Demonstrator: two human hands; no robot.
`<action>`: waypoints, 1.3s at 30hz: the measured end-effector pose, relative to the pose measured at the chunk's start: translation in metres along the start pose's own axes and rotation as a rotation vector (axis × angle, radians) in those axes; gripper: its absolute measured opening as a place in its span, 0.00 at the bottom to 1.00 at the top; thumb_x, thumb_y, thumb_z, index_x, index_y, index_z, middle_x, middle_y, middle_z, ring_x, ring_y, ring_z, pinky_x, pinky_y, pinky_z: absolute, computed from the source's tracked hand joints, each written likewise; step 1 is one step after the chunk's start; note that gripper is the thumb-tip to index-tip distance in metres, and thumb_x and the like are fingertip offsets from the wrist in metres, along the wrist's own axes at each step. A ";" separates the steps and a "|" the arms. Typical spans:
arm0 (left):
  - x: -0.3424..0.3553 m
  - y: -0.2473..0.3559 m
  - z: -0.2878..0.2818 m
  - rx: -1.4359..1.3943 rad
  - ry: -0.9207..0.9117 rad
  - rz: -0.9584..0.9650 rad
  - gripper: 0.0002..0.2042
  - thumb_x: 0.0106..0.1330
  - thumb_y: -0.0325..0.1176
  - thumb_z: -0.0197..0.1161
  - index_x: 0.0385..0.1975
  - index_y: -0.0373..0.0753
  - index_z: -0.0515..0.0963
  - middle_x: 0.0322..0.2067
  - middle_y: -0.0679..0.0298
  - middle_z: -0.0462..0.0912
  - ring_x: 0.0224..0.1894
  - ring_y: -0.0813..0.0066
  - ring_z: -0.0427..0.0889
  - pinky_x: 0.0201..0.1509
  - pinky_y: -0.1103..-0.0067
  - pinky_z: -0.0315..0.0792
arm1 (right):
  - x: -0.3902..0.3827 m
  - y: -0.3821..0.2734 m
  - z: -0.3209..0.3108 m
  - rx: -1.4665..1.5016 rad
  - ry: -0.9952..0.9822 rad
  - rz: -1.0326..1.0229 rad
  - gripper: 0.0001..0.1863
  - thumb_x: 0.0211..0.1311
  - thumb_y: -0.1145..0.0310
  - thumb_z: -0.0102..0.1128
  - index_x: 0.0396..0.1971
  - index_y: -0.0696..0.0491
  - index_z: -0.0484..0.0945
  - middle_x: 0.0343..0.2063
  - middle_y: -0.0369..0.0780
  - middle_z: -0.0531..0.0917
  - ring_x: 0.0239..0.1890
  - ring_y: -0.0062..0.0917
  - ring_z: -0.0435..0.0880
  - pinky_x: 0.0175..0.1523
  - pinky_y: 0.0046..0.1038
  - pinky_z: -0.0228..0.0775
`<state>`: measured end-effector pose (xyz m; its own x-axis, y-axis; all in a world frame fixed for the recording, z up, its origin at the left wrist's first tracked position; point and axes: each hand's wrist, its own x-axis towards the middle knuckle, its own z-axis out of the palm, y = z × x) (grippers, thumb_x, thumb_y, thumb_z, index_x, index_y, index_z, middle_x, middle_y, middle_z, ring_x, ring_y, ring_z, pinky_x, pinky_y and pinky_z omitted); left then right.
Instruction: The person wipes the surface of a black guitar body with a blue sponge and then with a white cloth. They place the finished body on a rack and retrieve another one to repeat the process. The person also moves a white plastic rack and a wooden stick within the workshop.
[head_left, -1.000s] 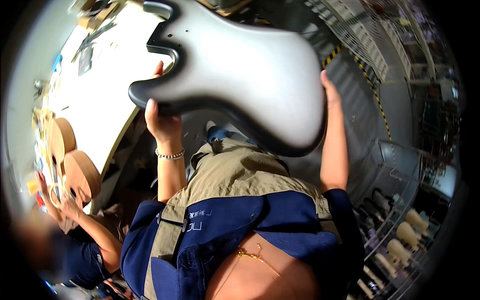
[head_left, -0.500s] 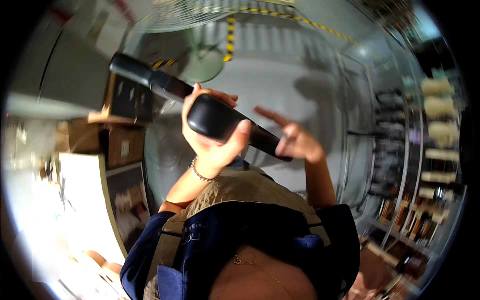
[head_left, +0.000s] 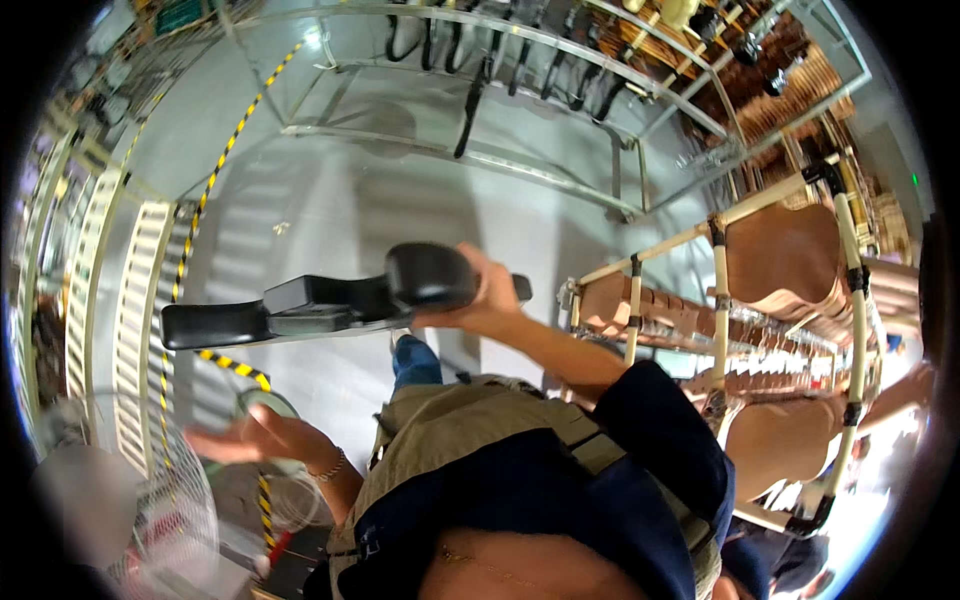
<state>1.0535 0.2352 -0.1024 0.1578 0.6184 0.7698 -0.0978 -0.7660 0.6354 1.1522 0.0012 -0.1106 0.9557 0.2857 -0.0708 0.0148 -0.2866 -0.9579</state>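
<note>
A guitar body (head_left: 325, 305) with black sides is seen nearly edge-on, lying horizontally across the middle of the view above my legs. My right hand (head_left: 482, 300) is closed around it near its right end, beside a rounded black horn. My left hand (head_left: 262, 435) is off it, lower down at the left, with fingers stretched out and nothing visible in them, near a wire fan guard.
Ahead stands a metal rack (head_left: 500, 168) with hanging black parts. At right, a pale pipe rack (head_left: 720, 290) holds brown wooden bodies. At left are slatted racks (head_left: 140, 330), yellow-black floor tape (head_left: 238, 130) and a fan (head_left: 175, 510). Parts of another person show at lower right.
I have turned round to face the racks. The guitar body has tipped from face-up to edge-on. My left hand has let go and moved down-left; my right hand holds it.
</note>
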 end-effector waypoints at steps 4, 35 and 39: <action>0.026 -0.065 0.102 -1.090 -0.636 -0.664 0.40 0.54 0.51 0.59 0.59 0.32 0.50 0.60 0.51 0.53 0.64 0.56 0.48 0.67 0.63 0.38 | 0.051 -0.005 -0.040 0.158 0.014 -0.310 0.35 0.26 0.71 0.77 0.42 0.58 0.72 0.36 0.36 0.78 0.40 0.19 0.74 0.48 0.22 0.66; -0.299 0.007 0.600 -0.747 -1.376 -0.595 0.32 0.36 0.23 0.64 0.48 0.38 0.62 0.42 0.61 0.71 0.51 0.69 0.68 0.66 0.68 0.44 | 0.468 0.445 -0.373 -0.349 0.498 0.187 0.07 0.52 0.71 0.56 0.29 0.57 0.75 0.26 0.46 0.79 0.28 0.39 0.78 0.33 0.31 0.69; -0.319 0.015 0.630 -0.785 -1.319 -0.594 0.31 0.36 0.23 0.61 0.46 0.34 0.62 0.41 0.58 0.72 0.49 0.69 0.69 0.65 0.68 0.46 | 0.422 0.421 -0.362 -0.198 0.469 0.153 0.06 0.48 0.74 0.58 0.28 0.57 0.76 0.25 0.44 0.79 0.26 0.35 0.79 0.31 0.28 0.70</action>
<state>1.6211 -0.0845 -0.3768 0.9888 -0.1075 0.1031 -0.1000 0.0345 0.9944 1.6684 -0.3300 -0.4432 0.9795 -0.1992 -0.0299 -0.1228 -0.4727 -0.8726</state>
